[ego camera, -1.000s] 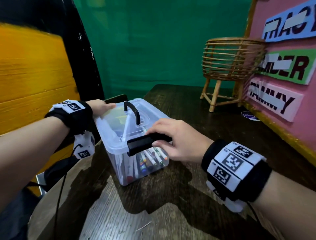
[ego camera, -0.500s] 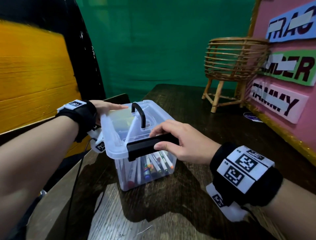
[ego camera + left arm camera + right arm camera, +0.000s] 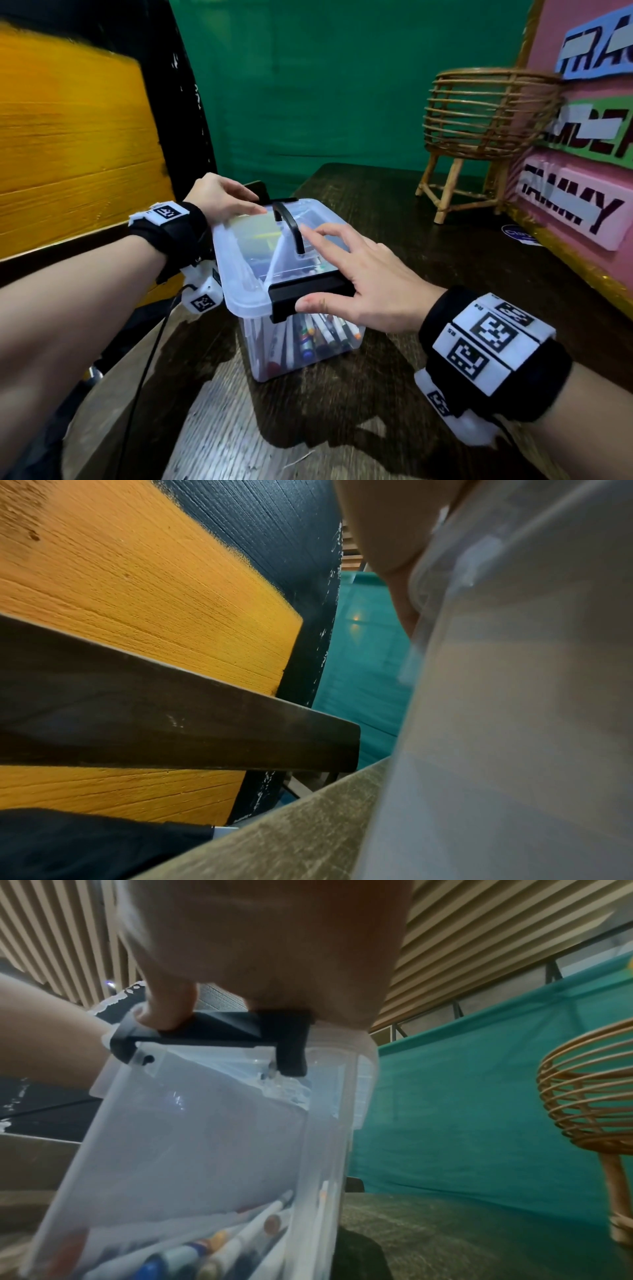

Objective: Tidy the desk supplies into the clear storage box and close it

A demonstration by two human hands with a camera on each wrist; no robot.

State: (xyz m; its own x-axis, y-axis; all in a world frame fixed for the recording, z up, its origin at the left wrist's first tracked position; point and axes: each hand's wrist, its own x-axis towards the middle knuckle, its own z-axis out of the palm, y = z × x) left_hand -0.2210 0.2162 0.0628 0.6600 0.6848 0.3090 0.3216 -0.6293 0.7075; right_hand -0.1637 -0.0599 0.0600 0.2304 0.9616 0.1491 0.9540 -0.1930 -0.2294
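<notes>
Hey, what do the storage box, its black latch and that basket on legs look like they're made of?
Storage box: clear, glossy plastic by the look; the markers show through its walls.
Black latch: opaque moulded plastic, probably, with a matte finish.
Basket: apparently rattan or cane, light-brown bent rods with gaps between, on stick legs.
</notes>
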